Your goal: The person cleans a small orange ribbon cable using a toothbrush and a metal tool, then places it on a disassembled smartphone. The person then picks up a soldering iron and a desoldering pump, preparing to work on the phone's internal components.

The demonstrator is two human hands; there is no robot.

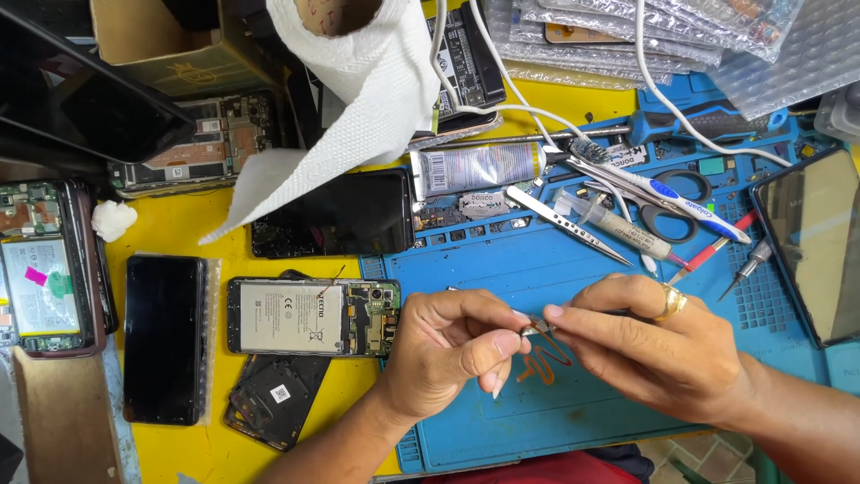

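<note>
Pinched between both hands' fingertips, a thin orange flex ribbon cable (pixel 540 358) hangs just above the blue silicone repair mat (pixel 502 269), left hand (pixel 443 350) and ringed right hand (pixel 658 345) closed tightly on its metal end, steadying the delicate part.

Blue work mat (pixel 555 269), centre frame: matt, rubber-like, ribbed edges. Yellow tabletop (pixel 179 229), left: smooth, slight sheen. Paper towel roll (pixel 358 81), top centre: white, embossed, rough. Phone screens (pixel 336 215), centre left: glossy black glass. Tweezers (pixel 560 220), upper centre: bright metal. Bubble wrap (pixel 681 36), upper right: clear plastic. Ring (pixel 672 303) on right hand (pixel 663 345): polished gold-coloured metal.
</note>
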